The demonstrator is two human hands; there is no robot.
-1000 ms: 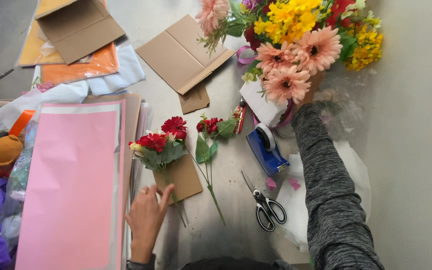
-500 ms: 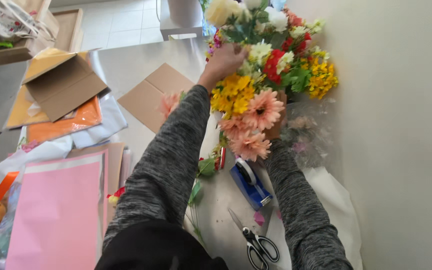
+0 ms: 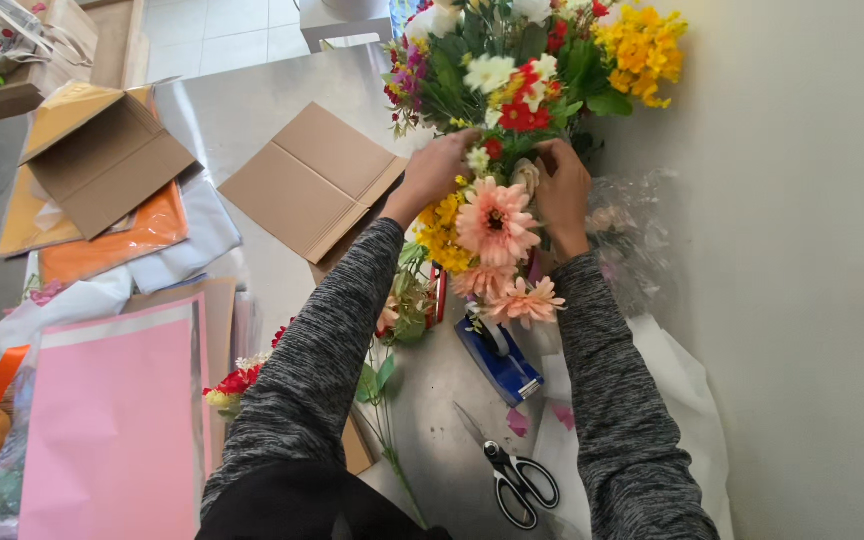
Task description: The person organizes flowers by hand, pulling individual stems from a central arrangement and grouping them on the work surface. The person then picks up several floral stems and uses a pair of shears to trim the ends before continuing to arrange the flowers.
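Change: both hands are now reaching into the flowers; a second ago only one was.
Left hand (image 3: pixel 439 168): fingers curling into the flower bunch (image 3: pixel 512 110).
Right hand (image 3: pixel 562 185): gripping stems beside a peach bloom.
Bunch: standing at the table's far edge.
Nearby: scissors (image 3: pixel 517 482), blue tape dispenser (image 3: pixel 497 360).

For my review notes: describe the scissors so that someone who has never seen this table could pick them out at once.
On the steel table, look near the bottom edge, between the person's two grey sleeves. The scissors lie flat there, just below the blue tape dispenser. They alone have black loop handles and bare metal blades.
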